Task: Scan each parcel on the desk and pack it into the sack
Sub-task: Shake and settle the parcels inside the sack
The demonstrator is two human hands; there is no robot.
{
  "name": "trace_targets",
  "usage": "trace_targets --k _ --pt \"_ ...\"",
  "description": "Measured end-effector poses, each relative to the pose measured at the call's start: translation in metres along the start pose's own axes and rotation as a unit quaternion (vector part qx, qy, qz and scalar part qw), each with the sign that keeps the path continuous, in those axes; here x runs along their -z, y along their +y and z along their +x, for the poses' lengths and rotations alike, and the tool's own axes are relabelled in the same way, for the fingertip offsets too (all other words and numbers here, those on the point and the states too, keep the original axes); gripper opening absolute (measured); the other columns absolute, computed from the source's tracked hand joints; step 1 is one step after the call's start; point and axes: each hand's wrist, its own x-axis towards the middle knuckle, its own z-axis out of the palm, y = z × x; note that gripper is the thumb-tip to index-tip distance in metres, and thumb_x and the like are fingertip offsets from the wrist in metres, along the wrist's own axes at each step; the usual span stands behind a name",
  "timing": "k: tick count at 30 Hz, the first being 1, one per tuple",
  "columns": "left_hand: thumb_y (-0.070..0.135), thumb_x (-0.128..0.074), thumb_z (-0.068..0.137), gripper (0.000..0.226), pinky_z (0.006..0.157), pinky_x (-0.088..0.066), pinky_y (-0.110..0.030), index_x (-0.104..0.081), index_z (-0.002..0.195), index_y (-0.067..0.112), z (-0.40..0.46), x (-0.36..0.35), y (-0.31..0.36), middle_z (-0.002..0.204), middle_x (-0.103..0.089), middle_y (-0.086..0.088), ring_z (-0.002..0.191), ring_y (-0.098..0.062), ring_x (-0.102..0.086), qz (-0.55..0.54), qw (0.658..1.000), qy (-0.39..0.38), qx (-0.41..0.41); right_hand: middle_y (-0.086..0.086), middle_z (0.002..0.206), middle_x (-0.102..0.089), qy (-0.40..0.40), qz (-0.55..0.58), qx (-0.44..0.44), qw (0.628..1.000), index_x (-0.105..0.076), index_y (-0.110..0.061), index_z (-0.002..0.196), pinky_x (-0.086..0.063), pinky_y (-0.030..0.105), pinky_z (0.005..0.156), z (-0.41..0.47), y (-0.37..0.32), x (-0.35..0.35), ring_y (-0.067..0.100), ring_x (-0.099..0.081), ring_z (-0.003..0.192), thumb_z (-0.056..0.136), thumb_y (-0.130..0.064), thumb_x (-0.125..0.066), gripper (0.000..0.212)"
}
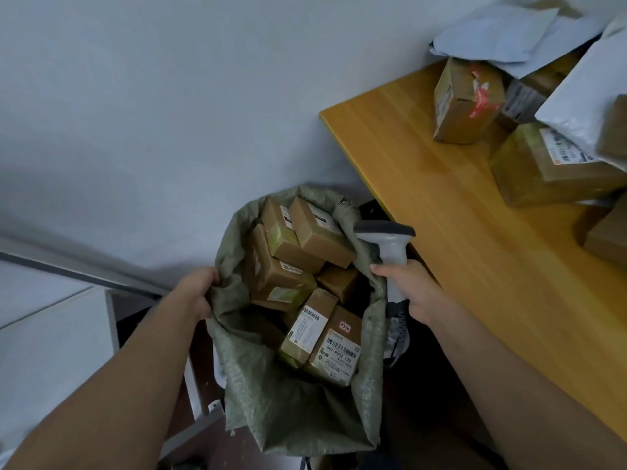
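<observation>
A green woven sack (288, 408) stands open on the floor beside the desk, filled with several brown cardboard parcels (285, 276) with white labels. My left hand (200, 293) grips the sack's left rim. My right hand (412, 290) holds a grey handheld scanner (390, 245) by its handle at the sack's right rim, and seems to pinch the rim fabric too. More parcels lie on the wooden desk (441, 205): a taped brown box (464, 103), a larger brown box (549, 167) and white mailer bags (502, 32).
The desk runs along the right side, its left edge close to the sack. A white wall fills the upper left. A grey metal frame (200, 395) and a dark floor lie around the sack's base.
</observation>
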Motion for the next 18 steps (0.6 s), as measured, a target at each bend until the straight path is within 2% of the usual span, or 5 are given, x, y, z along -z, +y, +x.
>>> trace_targets --k 5,7,10,14,18 --pt "0.008 -0.028 0.088 0.033 0.078 -0.050 -0.045 -0.060 0.093 0.002 -0.001 -0.002 -0.005 0.101 -0.062 -0.019 0.087 -0.032 -0.060 -0.142 0.989 -0.014 -0.034 0.015 0.085 -0.062 -0.063 0.037 -0.037 0.997 -0.062 -0.001 0.104 -0.051 0.034 0.064 0.002 0.000 0.000 0.024 -0.061 0.071 0.084 -0.001 -0.067 0.021" --pt "0.028 -0.036 0.092 0.038 0.087 -0.050 -0.046 -0.061 0.105 0.003 0.006 0.000 -0.006 0.116 -0.062 -0.020 0.101 -0.033 -0.061 -0.187 0.982 -0.031 -0.012 0.014 0.082 -0.060 -0.068 0.055 -0.037 0.996 -0.060 -0.004 0.102 -0.051 0.032 0.061 0.001 -0.002 0.002 0.024 -0.059 0.070 0.084 0.002 -0.064 0.019" --pt "0.058 -0.045 0.093 0.058 0.091 -0.051 -0.046 -0.065 0.107 0.005 0.006 0.001 0.001 0.111 -0.067 -0.020 0.103 -0.032 -0.064 -0.129 0.990 -0.053 0.036 0.017 0.091 -0.063 -0.085 0.060 -0.024 0.994 -0.062 -0.002 0.104 -0.055 0.034 0.063 -0.007 -0.006 0.007 0.027 -0.061 0.075 0.085 0.005 -0.061 0.020" --pt "0.018 -0.052 0.097 0.020 0.075 -0.054 -0.045 -0.065 0.100 0.002 -0.009 0.003 0.026 0.106 -0.066 -0.018 0.084 -0.030 -0.064 -0.057 0.997 -0.027 -0.032 0.016 0.097 -0.068 -0.068 0.069 0.052 0.994 -0.064 -0.004 0.105 -0.054 0.041 0.076 -0.025 -0.028 0.006 0.028 -0.066 0.084 0.084 0.004 -0.068 0.022" --pt "0.007 -0.057 0.094 0.015 0.072 -0.050 -0.029 -0.063 0.081 0.012 -0.029 0.019 0.066 0.082 -0.062 -0.004 0.078 -0.017 -0.058 -0.137 0.944 0.121 -0.276 0.002 0.095 -0.070 -0.055 0.063 0.192 0.978 -0.064 -0.012 0.104 -0.053 0.032 0.075 -0.050 -0.068 0.007 0.018 -0.067 0.089 0.085 -0.006 -0.071 0.021"
